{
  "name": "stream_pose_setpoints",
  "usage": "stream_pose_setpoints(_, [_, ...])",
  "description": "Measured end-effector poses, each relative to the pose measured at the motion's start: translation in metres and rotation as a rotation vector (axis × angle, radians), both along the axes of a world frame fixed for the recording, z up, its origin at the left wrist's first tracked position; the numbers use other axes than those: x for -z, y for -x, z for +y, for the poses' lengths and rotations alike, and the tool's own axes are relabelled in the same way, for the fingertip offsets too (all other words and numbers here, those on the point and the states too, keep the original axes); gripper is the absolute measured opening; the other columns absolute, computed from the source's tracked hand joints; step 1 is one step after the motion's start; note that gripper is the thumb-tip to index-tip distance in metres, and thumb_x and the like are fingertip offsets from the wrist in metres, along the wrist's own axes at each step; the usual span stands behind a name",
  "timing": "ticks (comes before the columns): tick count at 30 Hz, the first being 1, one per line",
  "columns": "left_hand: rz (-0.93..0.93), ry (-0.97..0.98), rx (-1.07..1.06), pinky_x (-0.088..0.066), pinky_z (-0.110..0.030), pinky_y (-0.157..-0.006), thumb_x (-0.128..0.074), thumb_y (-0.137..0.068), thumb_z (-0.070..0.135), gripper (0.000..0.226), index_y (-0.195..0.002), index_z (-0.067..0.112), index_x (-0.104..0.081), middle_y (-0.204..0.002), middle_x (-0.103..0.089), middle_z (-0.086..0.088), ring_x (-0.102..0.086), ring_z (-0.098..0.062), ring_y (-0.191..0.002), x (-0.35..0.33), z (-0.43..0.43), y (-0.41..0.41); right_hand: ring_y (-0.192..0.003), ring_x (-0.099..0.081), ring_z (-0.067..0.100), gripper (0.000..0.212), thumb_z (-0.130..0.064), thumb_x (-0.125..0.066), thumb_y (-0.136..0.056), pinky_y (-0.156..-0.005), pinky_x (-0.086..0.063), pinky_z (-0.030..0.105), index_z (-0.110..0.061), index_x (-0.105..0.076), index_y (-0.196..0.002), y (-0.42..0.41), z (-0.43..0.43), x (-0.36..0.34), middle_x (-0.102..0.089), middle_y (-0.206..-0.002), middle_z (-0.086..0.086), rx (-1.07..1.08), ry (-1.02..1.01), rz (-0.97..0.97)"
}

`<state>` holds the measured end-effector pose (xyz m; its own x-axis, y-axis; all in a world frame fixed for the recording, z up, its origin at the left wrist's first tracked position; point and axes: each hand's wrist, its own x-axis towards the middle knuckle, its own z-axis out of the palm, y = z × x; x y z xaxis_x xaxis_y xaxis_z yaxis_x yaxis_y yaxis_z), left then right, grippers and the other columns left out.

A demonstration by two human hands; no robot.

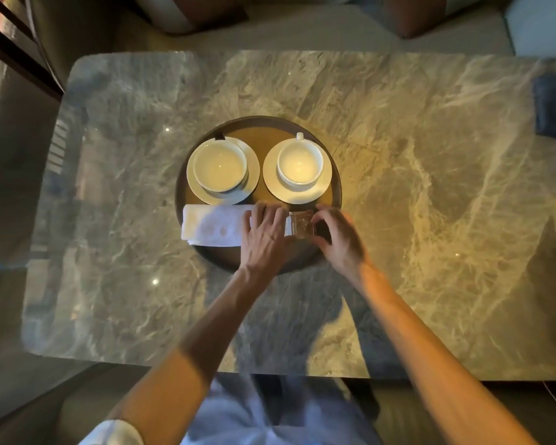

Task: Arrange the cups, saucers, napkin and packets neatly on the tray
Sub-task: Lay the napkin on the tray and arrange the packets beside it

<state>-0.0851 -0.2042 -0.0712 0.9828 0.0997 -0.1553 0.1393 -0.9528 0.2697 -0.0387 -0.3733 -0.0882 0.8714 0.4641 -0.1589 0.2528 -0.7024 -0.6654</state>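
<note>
A: What is shown, largest first?
B: A marbled bench (430, 155), lamp-lit in a dim room; a round tray (260, 121) is set mid-bench.
A: And the napkin (212, 224)?
B: Laid along the tray's near edge, long axis left-right. At its right end the packets (299, 223) are pinched by the right hand (337, 239); the left hand (264, 234) is laid flat on it.

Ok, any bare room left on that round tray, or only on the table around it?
On the round dark tray, only a wedge at the far rim between the left white saucer and right white saucer. The front is crowded: folded white napkin, small packets, left hand, right hand. The grey marble table lies bare either side.
</note>
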Motion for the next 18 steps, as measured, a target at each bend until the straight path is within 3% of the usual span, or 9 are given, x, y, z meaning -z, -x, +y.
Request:
stream_pose_setpoints(2, [-0.002,-0.026,0.074,-0.026,-0.044,-0.107,-0.069,-0.082,0.045,0.052,-0.12,0.015,-0.051,-0.134,-0.054,-0.005,-0.039,-0.028,-0.129,0.011,0.009,0.003,-0.13,-0.048,0.029,0.032,-0.011,-0.076,-0.08,-0.108,-0.032,0.023,-0.002,-0.061,-0.107,-0.002,-0.003,0.01,-0.056,-0.137,0.012,-0.06,0.056,0.002])
stream_pose_setpoints(4, [0.001,-0.034,0.14,-0.018,-0.046,-0.111,-0.068,-0.081,0.05,0.057,-0.122,0.015,-0.05,-0.137,-0.052,-0.005,-0.035,-0.028,-0.133,0.02,0.014,0.007,-0.132,-0.046,0.026,0.033,-0.015,-0.077,-0.079,-0.111,-0.03,0.023,-0.005,-0.06,-0.106,-0.002,-0.004,0.017,-0.052,-0.143,0.007,-0.102,0.107,-0.016])
stream_pose_setpoints(8, [0.001,-0.043,0.18,-0.01,-0.049,-0.116,-0.072,-0.079,0.049,0.069,-0.133,0.017,-0.043,-0.144,-0.045,-0.007,-0.027,-0.029,-0.141,0.033,0.018,0.011,-0.134,-0.045,0.025,0.033,-0.018,-0.075,-0.083,-0.109,-0.039,0.045,-0.011,-0.057,-0.109,-0.001,-0.003,0.02,-0.046,-0.147,0.003,-0.128,0.169,-0.067])
stream_pose_setpoints(11, [-0.036,-0.046,0.183,-0.015,-0.053,-0.116,-0.076,-0.077,0.044,0.069,-0.132,0.016,-0.045,-0.141,-0.047,-0.01,-0.032,-0.033,-0.139,0.034,0.019,0.012,-0.137,-0.042,0.026,0.032,-0.02,-0.075,-0.084,-0.11,-0.038,0.048,-0.014,-0.058,-0.11,-0.003,0.002,0.017,-0.041,-0.152,0.0,-0.147,0.234,-0.096])
stream_pose_setpoints(15, [-0.121,-0.086,0.218,-0.037,-0.055,-0.107,-0.084,-0.069,0.042,0.068,-0.124,0.013,-0.056,-0.129,-0.059,-0.014,-0.053,-0.036,-0.124,0.032,0.024,0.01,-0.135,-0.046,0.026,0.036,-0.021,-0.073,-0.086,-0.109,-0.036,0.044,-0.015,-0.058,-0.118,-0.006,0.007,0.018,-0.047,-0.15,0.002,-0.15,0.287,-0.097])
stream_pose_setpoints(18, [-0.253,-0.049,0.275,-0.042,-0.054,-0.101,-0.068,-0.08,0.045,0.051,-0.116,0.009,-0.064,-0.126,-0.065,-0.015,-0.059,-0.038,-0.118,0.033,0.026,0.005,-0.128,-0.053,0.026,0.043,-0.017,-0.073,-0.086,-0.105,-0.041,0.039,-0.016,-0.054,-0.124,-0.006,0.005,0.018,-0.058,-0.136,0.005,-0.102,0.243,-0.084])
